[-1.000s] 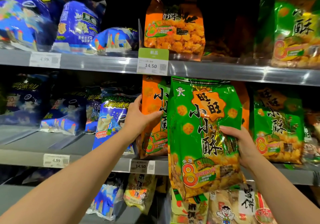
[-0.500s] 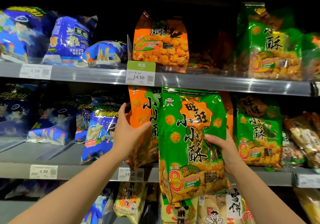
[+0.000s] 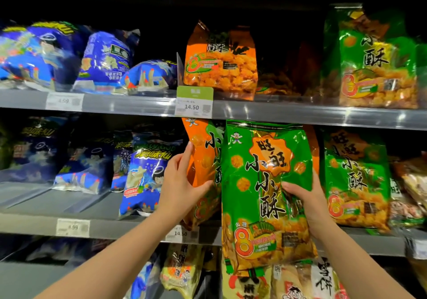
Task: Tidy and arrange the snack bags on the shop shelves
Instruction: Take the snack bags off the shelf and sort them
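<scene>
Though upright, green bag [image 3: 254,206] in fingers [image 3: 295,189]

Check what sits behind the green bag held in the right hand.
An orange bag stands behind the green bag on the middle shelf, gripped by the left hand. More orange shows past its upper right edge; the rest is covered.

green bag [image 3: 265,183]: glossy crinkled plastic film | shelf rail [image 3: 300,116]: smooth shiny metal | price tag [image 3: 194,102]: matt paper
</scene>
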